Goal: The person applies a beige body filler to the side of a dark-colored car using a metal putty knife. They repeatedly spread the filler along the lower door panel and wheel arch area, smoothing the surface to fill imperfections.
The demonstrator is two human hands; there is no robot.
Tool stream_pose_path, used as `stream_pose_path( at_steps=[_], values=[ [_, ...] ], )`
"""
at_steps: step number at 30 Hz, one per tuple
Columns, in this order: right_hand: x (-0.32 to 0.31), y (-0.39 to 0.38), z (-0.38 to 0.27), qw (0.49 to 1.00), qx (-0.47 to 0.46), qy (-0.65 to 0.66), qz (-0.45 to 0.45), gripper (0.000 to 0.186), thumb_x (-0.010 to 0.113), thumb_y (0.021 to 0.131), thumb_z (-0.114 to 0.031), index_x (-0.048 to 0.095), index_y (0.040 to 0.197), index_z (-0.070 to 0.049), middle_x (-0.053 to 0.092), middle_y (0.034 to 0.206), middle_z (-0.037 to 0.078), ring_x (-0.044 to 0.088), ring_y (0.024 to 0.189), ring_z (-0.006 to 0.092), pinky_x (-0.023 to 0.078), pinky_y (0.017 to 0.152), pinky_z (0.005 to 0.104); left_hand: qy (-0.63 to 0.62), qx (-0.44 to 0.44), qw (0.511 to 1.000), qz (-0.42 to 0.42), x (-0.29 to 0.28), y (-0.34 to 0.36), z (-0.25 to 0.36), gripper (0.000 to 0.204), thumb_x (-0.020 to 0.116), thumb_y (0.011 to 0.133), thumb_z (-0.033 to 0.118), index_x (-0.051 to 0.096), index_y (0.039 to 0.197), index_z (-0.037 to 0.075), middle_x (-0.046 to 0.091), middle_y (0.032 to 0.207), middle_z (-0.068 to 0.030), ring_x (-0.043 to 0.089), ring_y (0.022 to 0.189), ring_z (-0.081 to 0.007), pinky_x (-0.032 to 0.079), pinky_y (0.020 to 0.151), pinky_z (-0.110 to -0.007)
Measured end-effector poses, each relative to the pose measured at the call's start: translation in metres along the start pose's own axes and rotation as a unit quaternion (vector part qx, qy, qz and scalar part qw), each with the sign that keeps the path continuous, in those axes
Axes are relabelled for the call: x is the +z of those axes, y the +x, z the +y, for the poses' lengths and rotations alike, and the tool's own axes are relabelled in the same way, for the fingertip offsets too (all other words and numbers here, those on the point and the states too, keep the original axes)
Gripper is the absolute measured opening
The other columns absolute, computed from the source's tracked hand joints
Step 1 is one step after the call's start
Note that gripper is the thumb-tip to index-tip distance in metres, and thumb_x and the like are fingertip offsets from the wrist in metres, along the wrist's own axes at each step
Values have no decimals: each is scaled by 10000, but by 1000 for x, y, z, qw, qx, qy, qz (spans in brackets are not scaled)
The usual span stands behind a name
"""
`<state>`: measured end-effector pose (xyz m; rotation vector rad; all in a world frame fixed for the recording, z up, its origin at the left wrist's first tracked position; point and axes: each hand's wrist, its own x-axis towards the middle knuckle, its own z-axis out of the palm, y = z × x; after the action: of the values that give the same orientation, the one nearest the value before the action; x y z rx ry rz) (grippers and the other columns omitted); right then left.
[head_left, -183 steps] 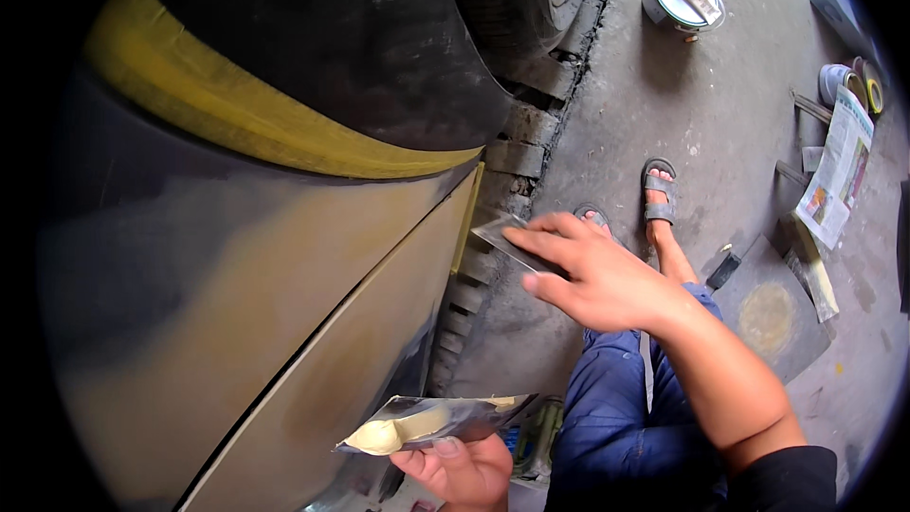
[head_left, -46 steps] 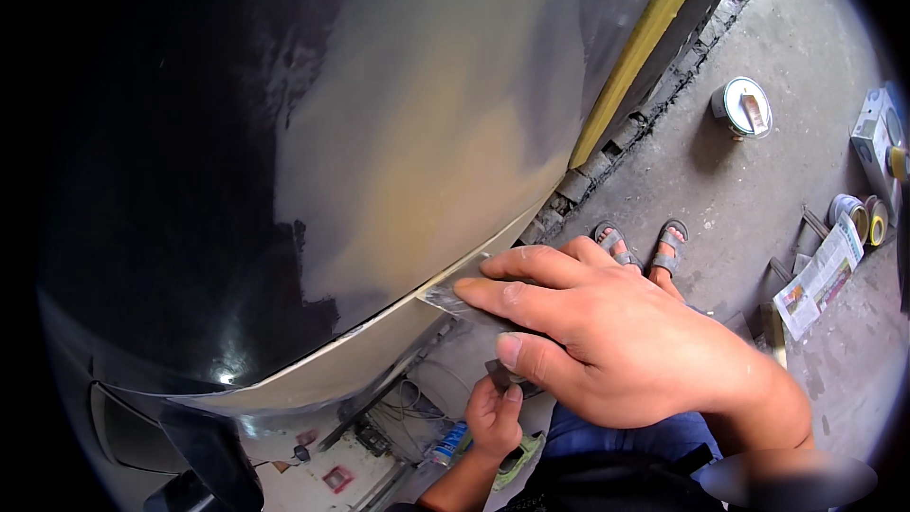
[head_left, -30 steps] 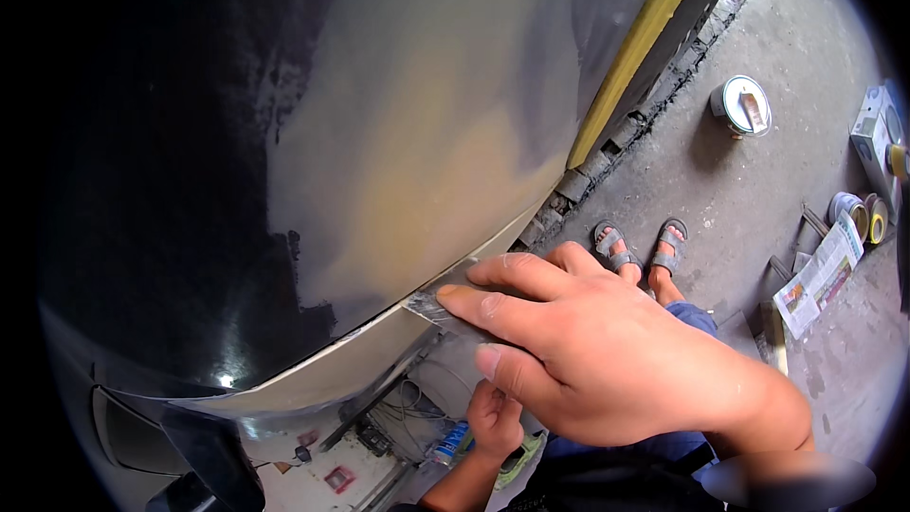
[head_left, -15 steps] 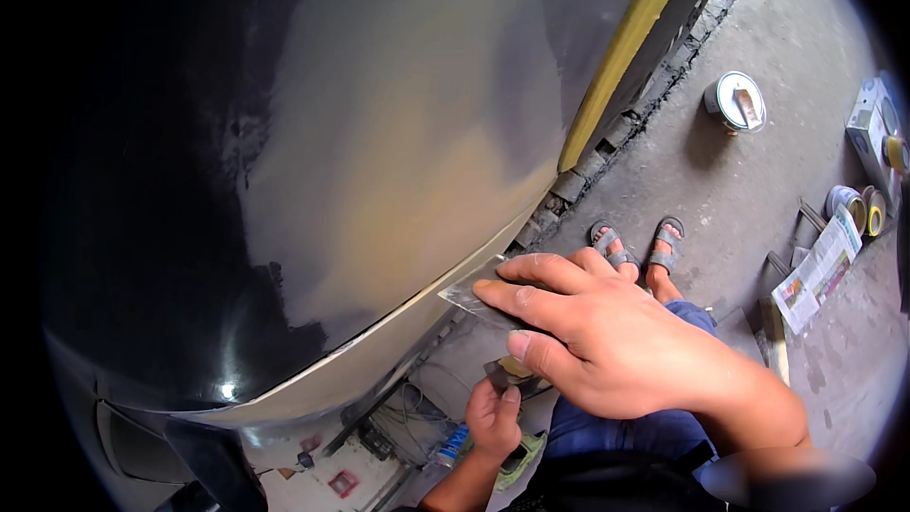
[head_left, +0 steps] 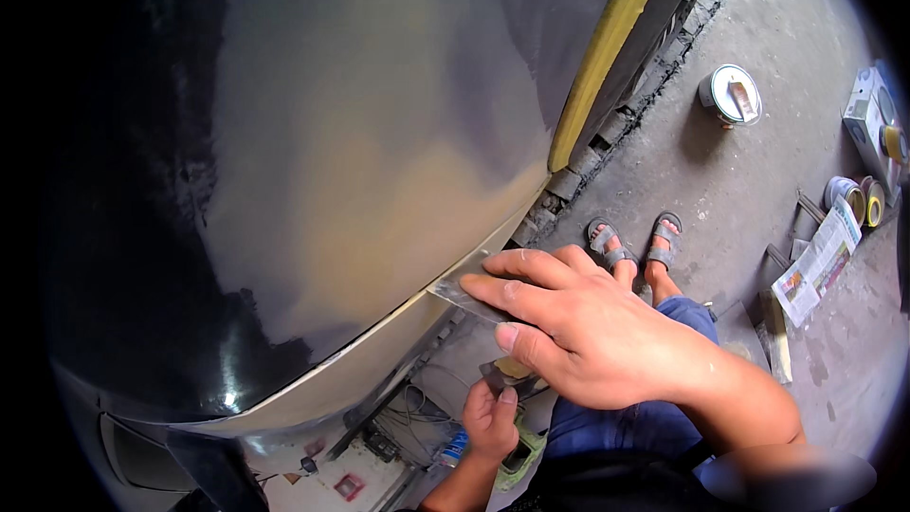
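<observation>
My right hand (head_left: 607, 337) grips a thin, flat putty scraper (head_left: 460, 292), fingers spread along its upper face and thumb beneath. The blade's far corner meets the edge line of a dark car body panel (head_left: 379, 199); whether it presses there I cannot tell. A broad patch of smooth beige-grey filler covers much of that panel. Below and left of it, my left hand (head_left: 490, 424) is closed on a small dark plate (head_left: 497, 380) bearing a lump of yellowish putty (head_left: 513, 368). My right hand partly hides this plate.
A yellow strip (head_left: 611, 52) runs along the panel's right edge. On the concrete floor stands a lidded can (head_left: 731, 95) with a scraper on top. Tape rolls (head_left: 871, 201), a newspaper (head_left: 821, 261) and a box (head_left: 872, 118) lie at right. Cables (head_left: 409, 408) are below the panel.
The panel has shifted left in view. My right hand and scraper have moved slightly left and up, with the blade at the panel's edge line. My left hand has barely moved.
</observation>
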<state>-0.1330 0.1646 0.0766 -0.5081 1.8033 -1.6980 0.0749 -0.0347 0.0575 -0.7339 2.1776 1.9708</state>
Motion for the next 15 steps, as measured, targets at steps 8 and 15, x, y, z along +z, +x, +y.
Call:
stream_pose_path(
  at_steps=[8,15],
  values=[
    [1,-1,3,999,-13,-37,-18,428,499,913,-220,536,1312,-68,515,1320,159,506,1078,389,418,955,472,-9,-2,1000,-6,-4,-2,-6,301,494,944,11,472,1227,-89,600,1163,-143,575,1049,-167,432,926,-287],
    [6,0,20,999,-12,-25,26,433,496,916,-221,527,1324,-77,505,1331,168,498,1109,399,412,972,478,22,7,1000,1,1,0,-3,294,491,942,4,473,1218,-96,604,1158,-146,579,1042,-164,432,922,-286]
  ],
)
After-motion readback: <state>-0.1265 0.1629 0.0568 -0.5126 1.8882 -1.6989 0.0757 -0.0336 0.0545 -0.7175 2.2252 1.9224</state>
